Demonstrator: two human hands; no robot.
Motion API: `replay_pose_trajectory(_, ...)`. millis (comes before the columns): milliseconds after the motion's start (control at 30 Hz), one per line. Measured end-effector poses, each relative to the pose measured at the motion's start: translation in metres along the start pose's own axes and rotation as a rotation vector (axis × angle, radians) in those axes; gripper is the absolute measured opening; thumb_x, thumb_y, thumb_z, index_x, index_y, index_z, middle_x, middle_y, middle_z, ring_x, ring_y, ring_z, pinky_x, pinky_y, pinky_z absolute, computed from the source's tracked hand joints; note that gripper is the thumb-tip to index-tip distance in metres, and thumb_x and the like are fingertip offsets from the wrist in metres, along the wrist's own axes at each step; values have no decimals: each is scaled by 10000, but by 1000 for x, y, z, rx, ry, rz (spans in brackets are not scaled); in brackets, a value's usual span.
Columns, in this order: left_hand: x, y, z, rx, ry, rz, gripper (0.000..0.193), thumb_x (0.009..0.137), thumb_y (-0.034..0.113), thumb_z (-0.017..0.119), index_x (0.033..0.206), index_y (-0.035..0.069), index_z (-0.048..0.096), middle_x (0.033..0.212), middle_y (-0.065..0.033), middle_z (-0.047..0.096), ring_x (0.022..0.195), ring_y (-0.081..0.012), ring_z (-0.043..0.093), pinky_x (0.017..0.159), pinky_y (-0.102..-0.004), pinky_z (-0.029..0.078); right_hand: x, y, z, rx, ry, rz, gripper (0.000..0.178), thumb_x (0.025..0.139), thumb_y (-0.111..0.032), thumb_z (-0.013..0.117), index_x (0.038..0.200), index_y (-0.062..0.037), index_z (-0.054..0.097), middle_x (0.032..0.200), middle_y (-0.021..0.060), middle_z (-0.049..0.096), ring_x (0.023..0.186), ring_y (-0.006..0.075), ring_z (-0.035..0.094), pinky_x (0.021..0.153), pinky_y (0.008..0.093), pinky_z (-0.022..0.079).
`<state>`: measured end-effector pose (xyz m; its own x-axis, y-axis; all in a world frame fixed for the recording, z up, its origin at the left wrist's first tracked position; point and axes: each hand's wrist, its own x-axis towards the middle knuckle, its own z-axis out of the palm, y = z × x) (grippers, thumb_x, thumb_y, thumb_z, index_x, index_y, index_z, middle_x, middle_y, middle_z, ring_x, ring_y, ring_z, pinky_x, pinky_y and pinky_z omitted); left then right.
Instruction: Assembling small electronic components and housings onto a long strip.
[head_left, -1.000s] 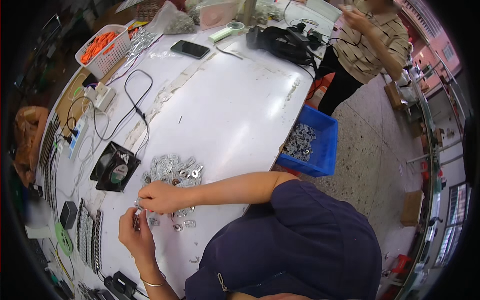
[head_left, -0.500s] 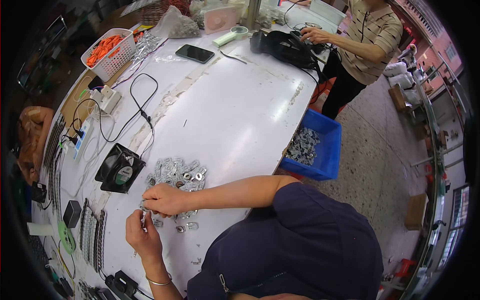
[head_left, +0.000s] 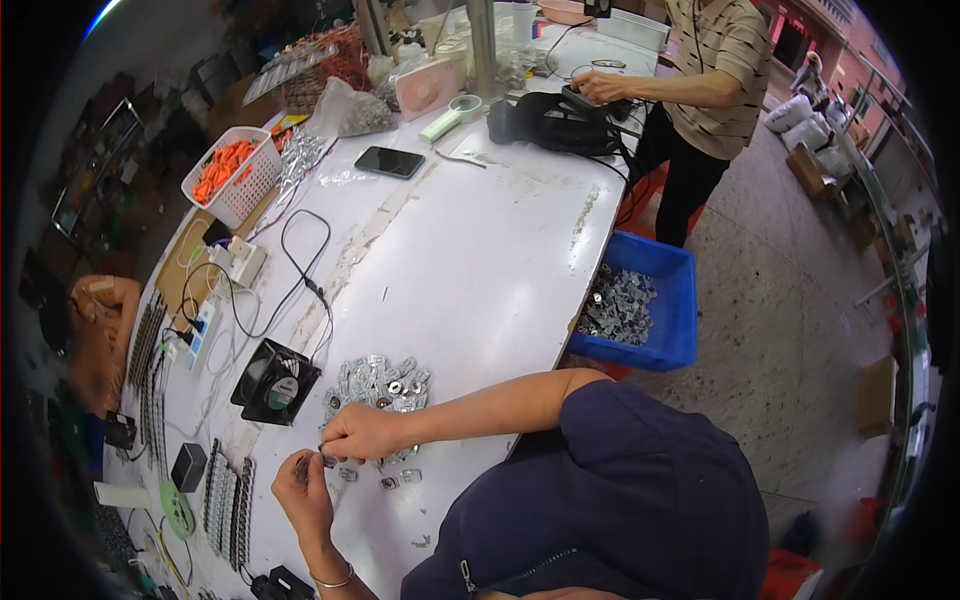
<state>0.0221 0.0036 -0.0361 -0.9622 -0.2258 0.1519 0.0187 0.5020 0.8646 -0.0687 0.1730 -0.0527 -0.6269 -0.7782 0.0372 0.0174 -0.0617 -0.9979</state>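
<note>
My left hand [head_left: 303, 495], with a bangle at its wrist, is raised near the table's front left, its thumb and fingers closed on a small dark-and-silver metal piece [head_left: 302, 468]. My right hand [head_left: 362, 433] reaches across from the right, its fingers pinched together just beside the left fingertips. What the right fingers hold, if anything, is hidden. Beyond my right hand lies a loose pile of small silvery metal parts [head_left: 372, 378], some with round dark or shiny inserts. A few more single parts [head_left: 402, 480] lie nearer to me.
A black square fan [head_left: 275, 382] stands left of the pile, its cable running back to white power strips [head_left: 205, 335]. Rows of linked metal strips [head_left: 228, 505] lie further left. A blue bin [head_left: 680, 310] of similar parts stands at the right edge. Another person [head_left: 715, 90] works at the far right.
The view has shifted, so the table sits lower and further right. My two hands remain together, with the right fingers now closer to the left fingertips.
</note>
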Motion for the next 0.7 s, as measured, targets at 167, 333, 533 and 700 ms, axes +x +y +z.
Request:
replay_pose_trajectory(167,9,-4,5,126,-143,-29,73,849,8,631,850,-65,634,701,-59,636,640,-92,543,613,-236,456,-9,-18,-31,1,178,-109,245,872,-191,569,742,15,592,620,71,587,535,139,572,528,300,467)
replay_pose_trajectory(333,17,6,28,395,-240,-85,111,775,64,661,766,-45,646,638,-87,619,617,-91,567,595,-266,463,-51,1,-89,-564,443,-329,218,828,-201,561,755,1,597,724,199,607,659,356,581,647,414,469)
replay_pose_trajectory(533,14,1,38,506,-162,57,174,787,63,683,904,-63,651,734,-153,675,663,-171,654,630,-307,499,-127,32,-153,-682,720,-242,224,874,-200,550,796,-2,620,756,189,616,714,342,596,680,421,475)
replay_pose_trajectory(700,24,36,37,379,-133,13,118,766,24,684,845,-55,644,664,-60,638,607,-81,560,578,-243,453,-146,33,-161,-569,795,-206,227,895,-195,544,829,0,640,763,170,625,736,333,600,689,414,470)
